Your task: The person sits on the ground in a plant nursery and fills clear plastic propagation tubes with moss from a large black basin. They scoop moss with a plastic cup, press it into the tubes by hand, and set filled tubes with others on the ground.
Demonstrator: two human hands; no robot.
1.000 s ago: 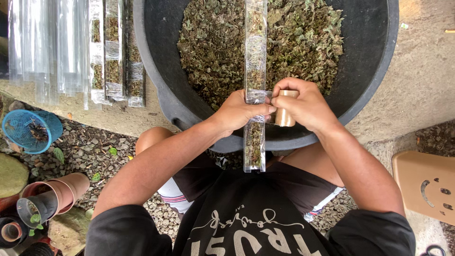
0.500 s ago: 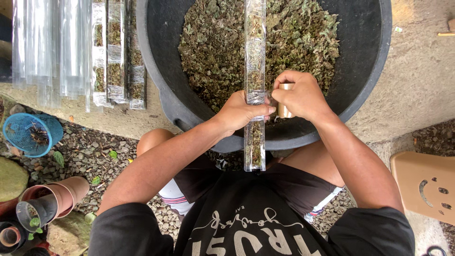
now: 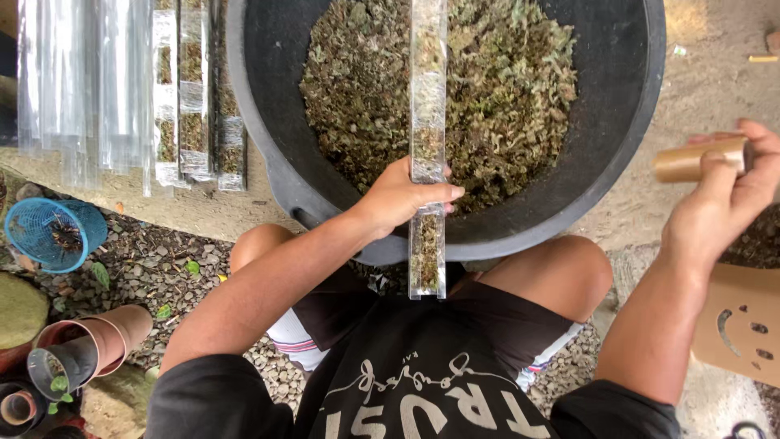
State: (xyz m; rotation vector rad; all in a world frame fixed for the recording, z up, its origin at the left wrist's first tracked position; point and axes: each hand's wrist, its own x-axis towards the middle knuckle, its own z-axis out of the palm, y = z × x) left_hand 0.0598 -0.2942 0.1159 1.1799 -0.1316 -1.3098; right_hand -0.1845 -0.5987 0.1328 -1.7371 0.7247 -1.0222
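My left hand (image 3: 404,195) grips a long clear plastic sleeve (image 3: 427,122) packed with dry greenish moss, holding it over the near rim of a big black tub (image 3: 626,146). The tub is filled with the same loose moss (image 3: 504,97). The sleeve's lower end hangs over my lap. Out to the right, well away from the tub, my right hand (image 3: 727,199) holds a brown tape roll (image 3: 699,159) by its end.
Filled sleeves (image 3: 199,97) and empty clear sleeves (image 3: 81,81) lie on the concrete to the left of the tub. A blue mesh basket (image 3: 53,234) and terracotta pots (image 3: 89,341) sit on gravel at lower left. A tan board (image 3: 743,325) lies at right.
My right hand has left the sleeve and swung out to the right with the tape roll. The left hand keeps its grip on the sleeve.
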